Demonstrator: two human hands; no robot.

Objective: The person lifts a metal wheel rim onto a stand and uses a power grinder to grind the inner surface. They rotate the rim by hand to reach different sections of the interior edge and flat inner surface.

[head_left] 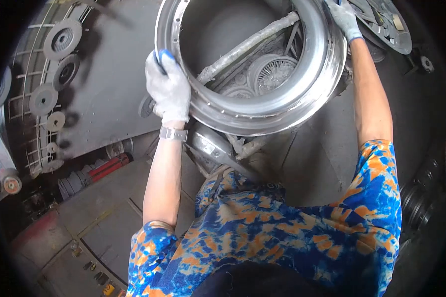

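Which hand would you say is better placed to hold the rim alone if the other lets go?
Probably the left hand: it wraps the near, lower side of the rim, while the right hand grips only its far top edge, arm stretched out.

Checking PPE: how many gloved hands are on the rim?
2. The left hand grips the rim at its left edge; the right hand holds its upper right edge. Both wear white gloves; no others visible.

Left hand (167, 89), right hand (344, 19): gloved, closed grips.
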